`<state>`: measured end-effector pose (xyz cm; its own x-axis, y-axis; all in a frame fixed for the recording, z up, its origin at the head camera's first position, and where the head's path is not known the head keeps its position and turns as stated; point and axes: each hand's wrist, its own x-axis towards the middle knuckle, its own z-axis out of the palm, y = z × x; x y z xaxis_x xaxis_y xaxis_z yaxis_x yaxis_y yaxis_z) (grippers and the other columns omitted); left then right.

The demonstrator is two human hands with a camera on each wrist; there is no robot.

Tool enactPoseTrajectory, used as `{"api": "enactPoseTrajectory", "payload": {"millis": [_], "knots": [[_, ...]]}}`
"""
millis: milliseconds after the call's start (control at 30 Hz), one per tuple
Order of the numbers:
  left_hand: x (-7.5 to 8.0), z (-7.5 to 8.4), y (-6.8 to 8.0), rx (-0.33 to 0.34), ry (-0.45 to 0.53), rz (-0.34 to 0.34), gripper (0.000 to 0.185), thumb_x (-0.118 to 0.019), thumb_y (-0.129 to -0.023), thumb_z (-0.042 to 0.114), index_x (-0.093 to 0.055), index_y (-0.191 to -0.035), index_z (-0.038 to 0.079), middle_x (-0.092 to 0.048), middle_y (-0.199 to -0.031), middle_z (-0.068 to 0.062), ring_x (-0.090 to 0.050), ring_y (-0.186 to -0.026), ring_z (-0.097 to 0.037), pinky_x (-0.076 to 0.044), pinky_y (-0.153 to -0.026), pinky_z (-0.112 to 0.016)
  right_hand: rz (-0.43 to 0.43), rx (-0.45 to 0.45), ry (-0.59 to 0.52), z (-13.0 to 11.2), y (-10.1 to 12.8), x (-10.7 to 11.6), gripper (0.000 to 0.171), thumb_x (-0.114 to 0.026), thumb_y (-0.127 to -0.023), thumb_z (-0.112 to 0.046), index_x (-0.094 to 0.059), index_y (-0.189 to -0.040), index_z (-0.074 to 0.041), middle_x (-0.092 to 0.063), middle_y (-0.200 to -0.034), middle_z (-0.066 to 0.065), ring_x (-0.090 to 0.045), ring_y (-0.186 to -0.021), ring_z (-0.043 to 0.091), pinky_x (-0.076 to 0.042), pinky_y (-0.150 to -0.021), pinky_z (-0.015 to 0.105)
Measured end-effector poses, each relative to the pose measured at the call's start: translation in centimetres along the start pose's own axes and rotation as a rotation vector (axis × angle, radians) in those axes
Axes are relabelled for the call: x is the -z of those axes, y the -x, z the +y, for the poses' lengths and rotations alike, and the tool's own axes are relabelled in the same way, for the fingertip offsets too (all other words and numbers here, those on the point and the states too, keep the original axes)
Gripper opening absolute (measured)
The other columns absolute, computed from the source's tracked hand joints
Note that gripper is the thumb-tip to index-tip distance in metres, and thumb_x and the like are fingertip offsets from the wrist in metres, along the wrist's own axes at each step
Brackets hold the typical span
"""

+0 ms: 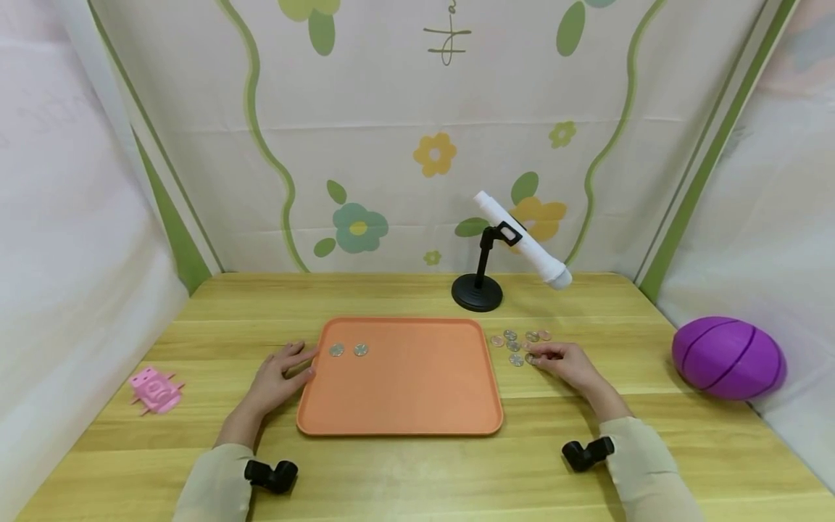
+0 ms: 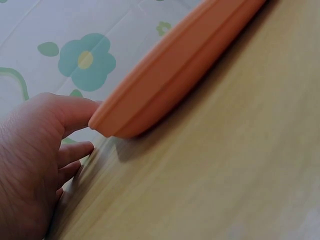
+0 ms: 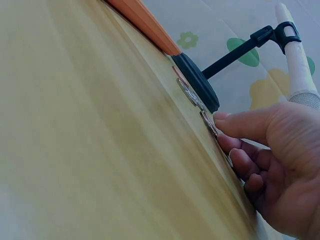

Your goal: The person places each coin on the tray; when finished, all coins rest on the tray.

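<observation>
Beige sleeves point(image 1: 652, 464) flank the orange tray point(image 1: 404, 391), right hand point(image 1: 570, 366) at the loose coins point(image 1: 517, 360)

Beside the tray's left edge, the left hand point(image 1: 277, 380) lies with its fingers relaxed and apart, touching the rim; it grips nothing and seems only to steady that side. Right of the tray, the right hand has thumb and forefinger close together at one coin point(image 1: 531, 359), its other fingers curled in. Fingertips partly cover that spot, so I cannot tell whether the coin is pinched or merely touched.

The step in hand looks to be taking up a single coin from the cluster. The next move calls for a fine grip on its thin edge and a lift that leaves its neighbours undisturbed.

The other loose coins lie around and beyond the right fingertips, toward the tray's right edge. Two more coins point(image 1: 361, 350) sit side by side inside the tray, near its far left corner, close to the left hand and well apart from the right.

Farther out, a white microphone point(image 1: 528, 243) on a black stand point(image 1: 478, 293) rises behind the tray's far right corner; a pink toy point(image 1: 156, 391) lies left of the tray, a purple ball point(image 1: 727, 359) well to its right.
</observation>
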<state>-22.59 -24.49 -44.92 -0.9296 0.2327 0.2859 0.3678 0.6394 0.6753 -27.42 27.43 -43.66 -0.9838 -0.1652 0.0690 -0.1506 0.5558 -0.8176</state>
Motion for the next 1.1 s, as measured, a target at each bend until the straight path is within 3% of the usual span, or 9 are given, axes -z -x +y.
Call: {"api": "enactPoseTrajectory", "payload": {"millis": [700, 1100], "knots": [[-0.05, 0.37, 0.24, 0.005, -0.031, 0.002, 0.042, -0.056, -0.084, 0.022, -0.052, -0.12, 0.002, -0.033, -0.129, -0.026, -0.019, -0.121, -0.043, -0.007, -0.093, -0.059, 0.016, 0.018, 0.082, -0.24, -0.16, -0.39, 0.022, -0.062, -0.079, -0.007, -0.063, -0.099, 0.002, -0.055, -0.074, 0.006, -0.044, -0.063, 0.015, -0.038, -0.053, 0.023], [-0.02, 0.39, 0.28, -0.006, -0.039, 0.002, 0.041, -0.056, -0.084, 0.021, -0.052, -0.12, 0.001, -0.034, -0.128, -0.027, -0.019, -0.12, -0.043, -0.008, -0.092, -0.059, -0.021, 0.059, 0.13, -0.48, -0.39, -0.54, 0.015, -0.061, -0.079, -0.002, -0.058, -0.091, 0.005, -0.05, -0.072, 0.005, -0.044, -0.065, 0.015, -0.037, -0.053, 0.021]]}}
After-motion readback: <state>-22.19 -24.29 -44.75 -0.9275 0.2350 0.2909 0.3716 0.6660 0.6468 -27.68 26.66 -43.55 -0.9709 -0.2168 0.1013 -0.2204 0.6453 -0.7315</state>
